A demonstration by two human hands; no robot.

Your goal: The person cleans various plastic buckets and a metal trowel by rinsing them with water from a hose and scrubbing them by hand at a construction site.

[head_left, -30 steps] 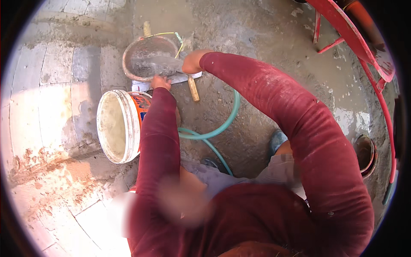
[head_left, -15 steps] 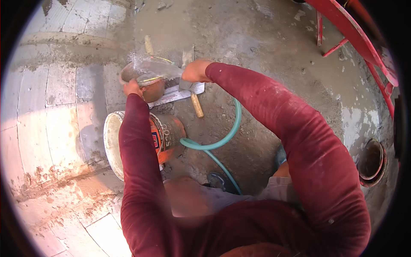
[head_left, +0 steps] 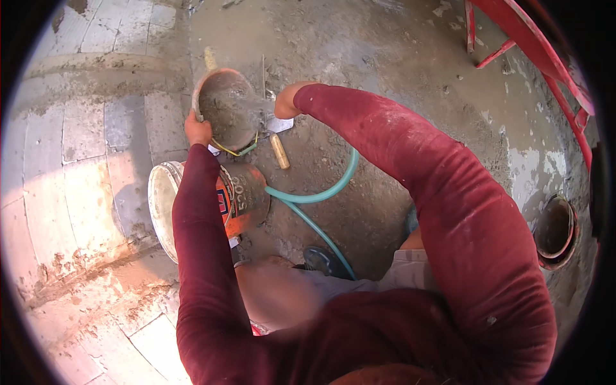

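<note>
My left hand (head_left: 199, 131) grips the rim of a muddy bucket (head_left: 197, 96), whose wet mouth now faces me. Its thin yellow-green handle (head_left: 224, 149) hangs along the near side. My right hand (head_left: 289, 101) is closed just right of the bucket, and a blurred spray of water runs from it into the mouth. A green hose (head_left: 350, 170) curves up behind my right forearm toward that hand; its end is hidden. Below my right hand lies a trowel with a wooden handle (head_left: 280, 153). Another pale handle (head_left: 210, 59) pokes out beyond the bucket.
A larger orange-and-white bucket (head_left: 253, 202) lies on its side under my left forearm. Part of a red wheelbarrow (head_left: 545, 48) stands at the upper right, with dark tubs (head_left: 556, 234) below it. Paving slabs (head_left: 83, 128) run along the left; wet, muddy concrete lies elsewhere.
The bucket has turned in my left hand so that its mouth faces up toward me and its handle has swung to the near side. The water spray looks smaller.
</note>
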